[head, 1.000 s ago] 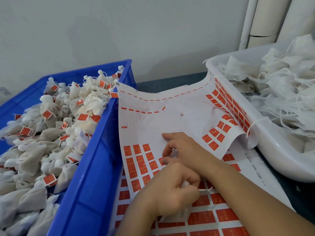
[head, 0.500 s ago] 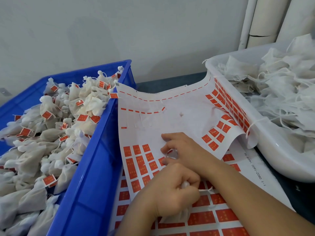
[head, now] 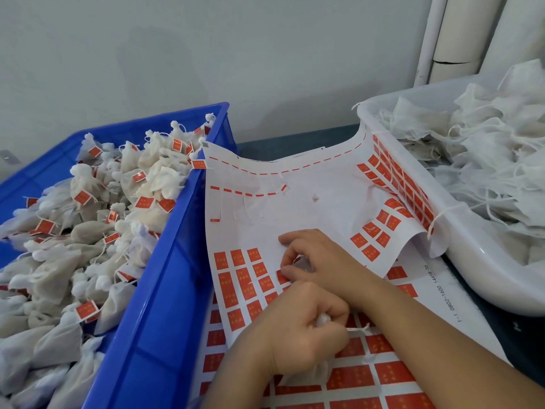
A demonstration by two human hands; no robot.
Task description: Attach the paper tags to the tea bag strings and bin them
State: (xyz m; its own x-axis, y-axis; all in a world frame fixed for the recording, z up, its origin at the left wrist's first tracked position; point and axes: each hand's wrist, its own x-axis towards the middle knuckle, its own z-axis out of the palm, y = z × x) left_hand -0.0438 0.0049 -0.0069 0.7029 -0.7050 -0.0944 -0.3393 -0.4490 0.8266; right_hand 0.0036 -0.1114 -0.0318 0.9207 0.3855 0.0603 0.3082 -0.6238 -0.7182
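Nearby, blue bin (head: 165,290) and white tub (head: 472,240) flank sticker sheet (head: 309,214).

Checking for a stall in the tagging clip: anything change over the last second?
Nothing visibly changed. The left hand still grips a tea bag over the tag sheet. The right hand stays curled at the sheet's red tags; what it pinches is unclear. The blue bin and white tub are unmoved.
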